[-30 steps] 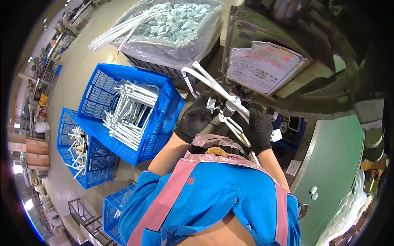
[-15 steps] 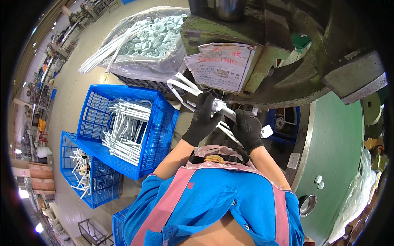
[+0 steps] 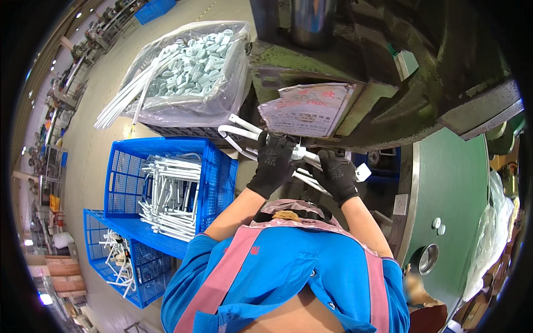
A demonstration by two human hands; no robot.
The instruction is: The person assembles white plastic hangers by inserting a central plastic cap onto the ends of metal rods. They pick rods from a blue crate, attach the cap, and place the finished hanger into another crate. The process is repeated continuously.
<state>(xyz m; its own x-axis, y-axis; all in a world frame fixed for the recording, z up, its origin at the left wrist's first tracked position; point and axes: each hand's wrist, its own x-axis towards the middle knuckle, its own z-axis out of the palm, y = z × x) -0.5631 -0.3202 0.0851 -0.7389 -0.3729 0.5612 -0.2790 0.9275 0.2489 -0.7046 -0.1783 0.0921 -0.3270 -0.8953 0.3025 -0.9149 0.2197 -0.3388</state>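
Note:
Both my hands wear black gloves and hold a white bent-tube frame [image 3: 240,121] beneath the head of a green, worn press machine [image 3: 363,105]. My left hand [image 3: 272,164] is closed around the tubes beside a white joint piece [image 3: 300,152] in the middle of the frame. Just to the right, my right hand [image 3: 337,175] grips the same frame, its fingers wrapped on a tube. A flat white end tab [image 3: 362,172] sticks out past the right hand. The curved tube ends extend to the upper left. The machine's head hides part of the work spot.
On the left, a blue crate [image 3: 125,180] holds many white bent tubes, and a second blue crate [image 3: 147,272] holds more parts. Behind them stands a plastic-lined bin [image 3: 166,116] of pale green pieces with long white tubes on top. A green table [image 3: 449,183] bears a metal bowl [image 3: 428,258].
The whole view has shifted, so the machine and crates sit lower in the picture. Both hands keep their hold on the white frame, with little visible movement.

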